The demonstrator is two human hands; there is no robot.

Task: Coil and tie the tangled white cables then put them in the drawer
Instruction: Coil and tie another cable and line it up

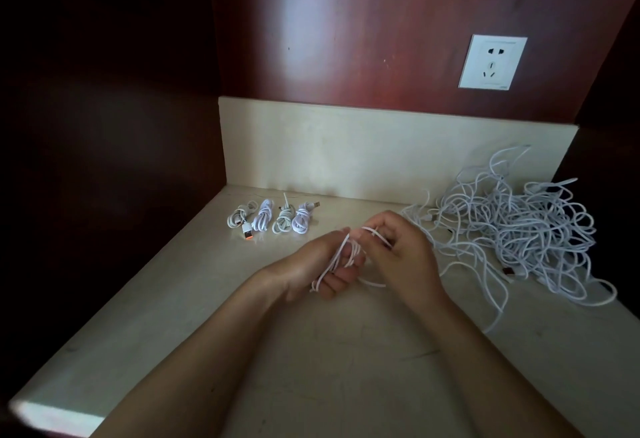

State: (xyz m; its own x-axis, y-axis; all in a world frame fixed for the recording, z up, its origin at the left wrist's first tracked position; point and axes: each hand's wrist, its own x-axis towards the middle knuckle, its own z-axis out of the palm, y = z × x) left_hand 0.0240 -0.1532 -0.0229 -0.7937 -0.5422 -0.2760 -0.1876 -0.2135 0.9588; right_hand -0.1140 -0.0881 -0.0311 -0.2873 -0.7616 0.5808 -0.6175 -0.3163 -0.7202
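Note:
My left hand (311, 264) grips a small coil of white cable (341, 257) above the middle of the counter, its loops running between the fingers. My right hand (398, 250) pinches a strand of that same cable at the top of the coil. A loose loop hangs below the hands. A big tangled heap of white cables (519, 229) lies at the right, and strands trail from it toward my right hand. Several coiled and tied white cables (273, 219) lie in a row near the back left. No drawer is in view.
The pale stone counter (311, 368) has a low backsplash (381, 153) behind it and dark red wood walls on the left and back. A white wall socket (491, 63) sits above the heap. The counter's front left edge (62, 417) drops off.

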